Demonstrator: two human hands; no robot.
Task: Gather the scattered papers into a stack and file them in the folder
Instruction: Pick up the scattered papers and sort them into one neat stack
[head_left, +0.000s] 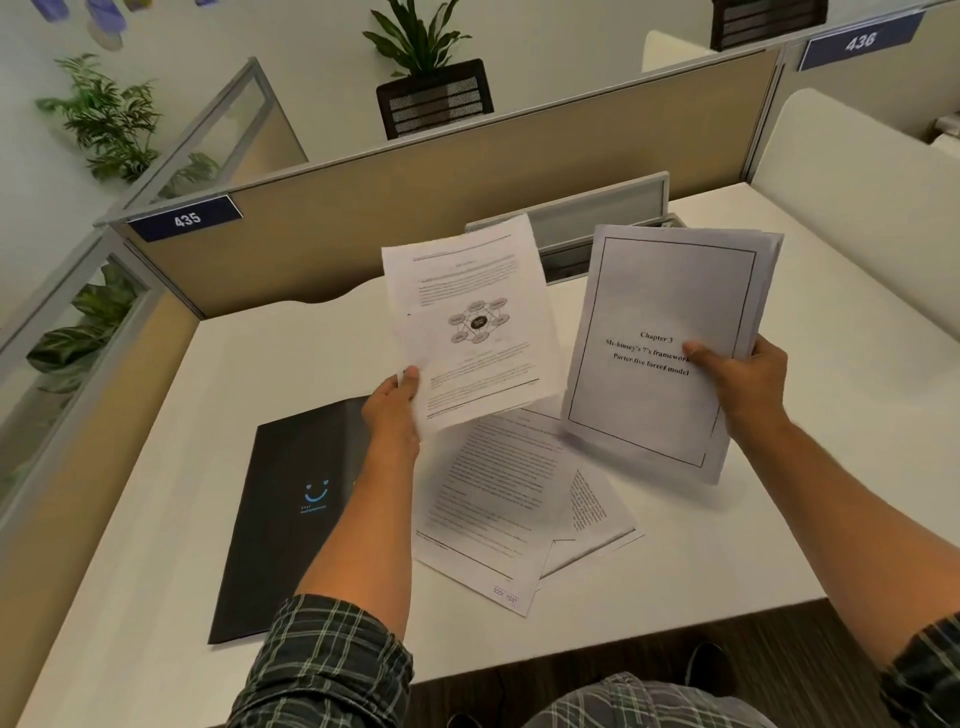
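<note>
- Left hand (392, 410) was raised over the desk (156, 519), forearm extended, pinching a diagram sheet (472, 322) by its lower left edge.
- Right hand (740, 376) was raised, thumb clamped on a paper stack (665, 312) titled "Chapter 3".
- Loose pages (493, 504) lay on the desk between both arms.
- Black folder (291, 499) lay closed, left of the pages.

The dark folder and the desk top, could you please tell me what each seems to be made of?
The dark folder: likely matte card, black, thin and flat, with a small blue printed smile. The desk top: probably laminate board, smooth, off-white and evenly coloured; its core is not visible.
</note>
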